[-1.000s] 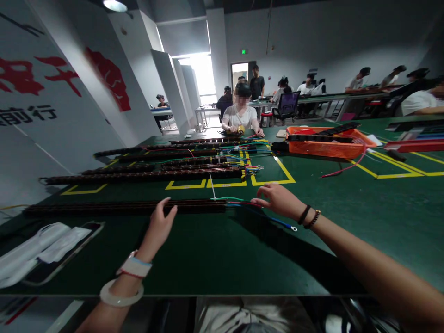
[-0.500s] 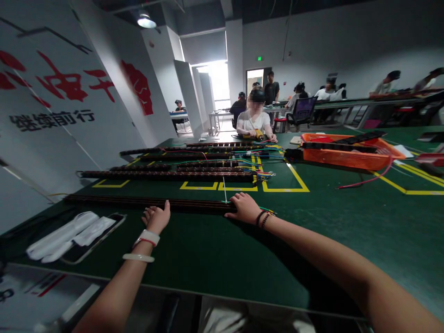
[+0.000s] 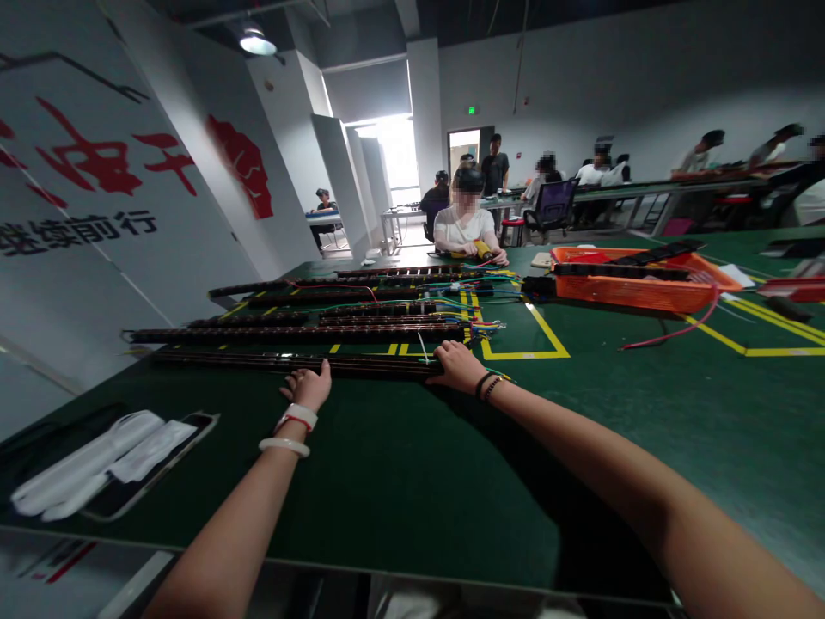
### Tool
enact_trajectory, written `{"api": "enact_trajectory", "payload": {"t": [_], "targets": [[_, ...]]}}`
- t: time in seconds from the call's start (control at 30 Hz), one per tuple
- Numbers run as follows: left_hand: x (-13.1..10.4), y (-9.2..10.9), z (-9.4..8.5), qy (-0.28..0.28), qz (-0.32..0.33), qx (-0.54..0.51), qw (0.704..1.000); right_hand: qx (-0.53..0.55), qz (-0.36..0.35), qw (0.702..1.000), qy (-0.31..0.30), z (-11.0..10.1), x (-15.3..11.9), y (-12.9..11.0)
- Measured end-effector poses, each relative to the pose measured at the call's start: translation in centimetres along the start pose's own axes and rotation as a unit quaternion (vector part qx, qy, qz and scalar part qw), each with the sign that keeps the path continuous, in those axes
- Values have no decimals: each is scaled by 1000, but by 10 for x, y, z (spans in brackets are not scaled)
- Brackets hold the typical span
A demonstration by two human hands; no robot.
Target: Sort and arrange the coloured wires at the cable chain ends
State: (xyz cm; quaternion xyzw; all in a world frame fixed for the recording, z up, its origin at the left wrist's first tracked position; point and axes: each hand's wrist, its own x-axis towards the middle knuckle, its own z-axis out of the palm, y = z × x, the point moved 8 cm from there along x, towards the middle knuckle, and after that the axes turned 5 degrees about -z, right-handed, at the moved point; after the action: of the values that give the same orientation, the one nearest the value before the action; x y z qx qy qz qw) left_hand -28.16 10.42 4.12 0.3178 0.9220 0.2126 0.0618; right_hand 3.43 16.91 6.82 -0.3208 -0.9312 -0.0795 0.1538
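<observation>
A long, dark bundle of thin strips [image 3: 374, 365] with coppery lines lies across the green table, just in front of me. My right hand [image 3: 459, 368] is closed around its right end, where a white tie and a few coloured wire tips show. Against the bundle's near side, left of its middle, rests my left hand [image 3: 309, 387], thumb up and fingers stretched out; part of the fingers is hidden. Directly behind lies another long dark strip assembly [image 3: 296, 334], with coloured wires [image 3: 486, 327] at its right end.
More dark strip assemblies [image 3: 335, 297] lie farther back among yellow tape outlines [image 3: 525, 355]. An orange basket [image 3: 619, 297] holding dark strips stands at right. A phone [image 3: 151, 468] with white items on it is at left. Across the table sits a person [image 3: 465, 228] holding a yellow tool.
The bundle has moved away from me, closer to the assembly behind it, with both hands following. My left hand has also shifted to the right. The camera view has turned slightly.
</observation>
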Motion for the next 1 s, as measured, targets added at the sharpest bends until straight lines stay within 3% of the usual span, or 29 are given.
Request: {"api": "enact_trajectory", "payload": {"t": [0.13,0.27,1.0], "targets": [[9,27,10,-1,13,0,1000,-17,11,1000,-13,6,10,26],[18,42,17,3,14,2,1000,-32,8,999,-9,7,18,41],[61,61,28,-38,9,1,999,-50,66,996,32,22,41,54]]}}
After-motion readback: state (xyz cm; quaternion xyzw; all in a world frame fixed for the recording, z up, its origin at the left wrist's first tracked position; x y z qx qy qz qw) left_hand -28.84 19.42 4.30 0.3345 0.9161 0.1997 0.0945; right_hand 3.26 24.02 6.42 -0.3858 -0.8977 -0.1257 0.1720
